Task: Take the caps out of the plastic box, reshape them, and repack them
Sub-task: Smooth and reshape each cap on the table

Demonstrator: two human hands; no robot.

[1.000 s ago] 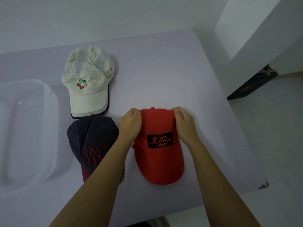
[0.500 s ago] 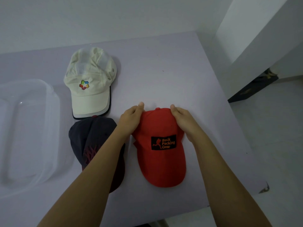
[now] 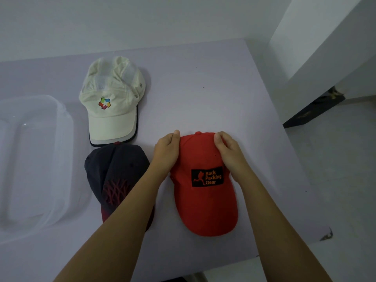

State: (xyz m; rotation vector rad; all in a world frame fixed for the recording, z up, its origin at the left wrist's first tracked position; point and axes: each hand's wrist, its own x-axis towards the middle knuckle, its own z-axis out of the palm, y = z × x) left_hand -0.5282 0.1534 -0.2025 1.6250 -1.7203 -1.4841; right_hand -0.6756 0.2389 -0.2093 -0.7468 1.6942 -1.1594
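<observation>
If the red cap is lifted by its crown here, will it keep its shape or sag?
On the red cap, the crown would probably sag: it lies flattened where the left hand and right hand pinch it. Its brim looks smoothly curved, so it is likely stiffer. The thin fabric suggests it is light.

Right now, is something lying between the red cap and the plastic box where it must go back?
Yes. The dark cap lies directly between the red cap, which the left hand and right hand grip, and the plastic box at the left. The cream cap lies farther back, beside that path.
</observation>
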